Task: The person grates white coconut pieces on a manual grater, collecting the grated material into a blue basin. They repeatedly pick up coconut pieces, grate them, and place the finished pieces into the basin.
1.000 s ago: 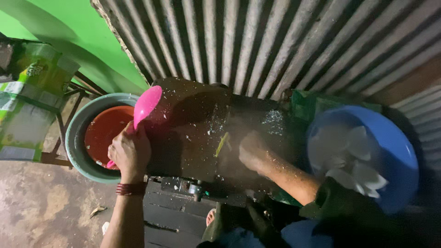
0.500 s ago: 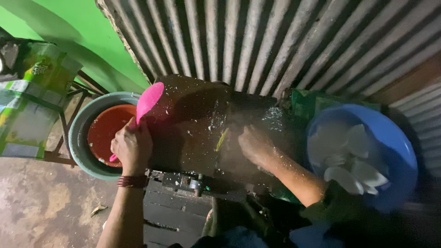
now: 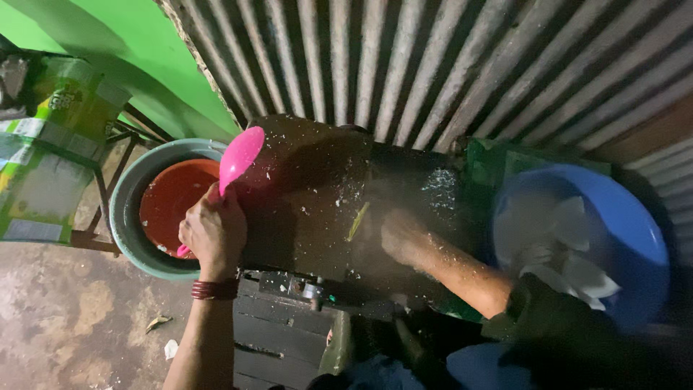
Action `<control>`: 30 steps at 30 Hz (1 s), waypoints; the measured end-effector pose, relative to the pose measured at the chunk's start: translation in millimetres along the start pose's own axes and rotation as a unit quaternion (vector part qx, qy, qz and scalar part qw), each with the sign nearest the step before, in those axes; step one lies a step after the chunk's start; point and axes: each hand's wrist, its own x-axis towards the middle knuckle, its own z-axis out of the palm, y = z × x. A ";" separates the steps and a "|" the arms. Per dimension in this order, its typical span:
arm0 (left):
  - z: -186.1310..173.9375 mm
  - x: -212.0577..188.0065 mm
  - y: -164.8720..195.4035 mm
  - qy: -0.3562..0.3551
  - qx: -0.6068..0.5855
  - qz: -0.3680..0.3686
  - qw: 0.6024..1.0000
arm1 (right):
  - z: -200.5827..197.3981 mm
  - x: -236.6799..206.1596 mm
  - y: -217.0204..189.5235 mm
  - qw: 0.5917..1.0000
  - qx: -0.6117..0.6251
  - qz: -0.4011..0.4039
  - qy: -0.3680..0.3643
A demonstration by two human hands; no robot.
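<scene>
From the head view, the left hand (image 3: pixel 214 231) is clamped around the handle of a pink scoop (image 3: pixel 238 157), whose bowl points up and away over the left edge of the dark, wet table (image 3: pixel 310 217). Just left of it an orange bowl (image 3: pixel 170 202) sits inside a grey-green basin (image 3: pixel 133 209). The right hand (image 3: pixel 401 235) is blurred and lies palm down on the table, fingers loosely apart, holding nothing, near a thin green strip (image 3: pixel 357 221). At right, a blue tub (image 3: pixel 621 238) holds white pieces (image 3: pixel 570 245). Corrugated metal (image 3: pixel 433 65) stands behind.
</scene>
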 end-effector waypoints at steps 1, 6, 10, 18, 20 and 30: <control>0.0 0.2 -0.2 0.000 0.002 0.004 1.000 | 2.2 1.4 0.0 1.000 -0.011 -0.011 0.007; -0.6 0.3 0.0 0.000 0.007 0.014 1.000 | 9.4 2.6 -3.3 0.998 0.013 -0.034 0.051; -2.8 1.8 -0.3 0.001 -0.006 0.022 1.000 | 2.3 -3.4 -4.1 0.979 0.095 -0.083 0.158; -5.3 -0.1 -0.4 0.014 -0.024 0.020 0.999 | -22.5 -25.5 -1.8 0.983 0.034 -0.103 0.151; -4.9 -0.6 0.0 -0.013 0.009 0.019 1.000 | -20.9 -25.6 -5.5 0.986 0.008 -0.101 0.131; -6.4 -2.7 7.5 -0.004 -0.014 0.001 1.000 | 7.2 -6.8 -2.8 0.989 -0.042 -0.106 0.093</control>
